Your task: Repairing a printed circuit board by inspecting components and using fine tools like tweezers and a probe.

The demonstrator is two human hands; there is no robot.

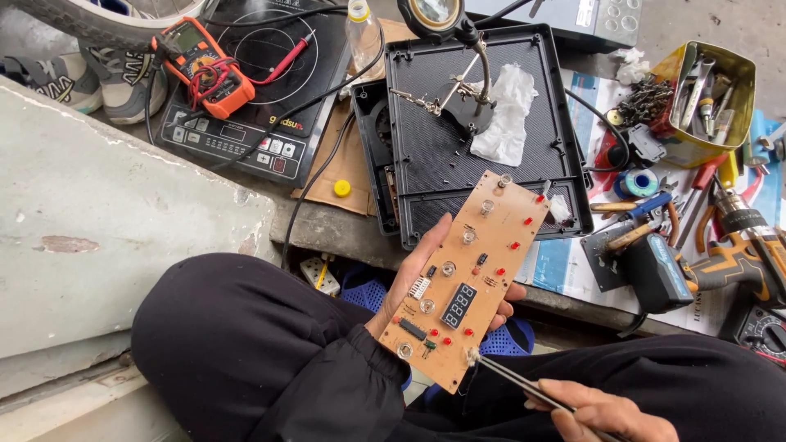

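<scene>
The circuit board [464,278] lies tilted face-up over the lap, cradled in the left hand's [413,278] curled fingers to steady it, while the right hand [594,409] pinches tweezers [516,383] touching its lower edge, black tray [479,123] beyond.

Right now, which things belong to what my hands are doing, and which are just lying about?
In hand:
- circuit board, held by left hand
- tweezers in right hand, tip at the board's lower edge

Lying about:
- multimeter
- induction cooker
- black housing
- cordless drill
- tool tin
</scene>
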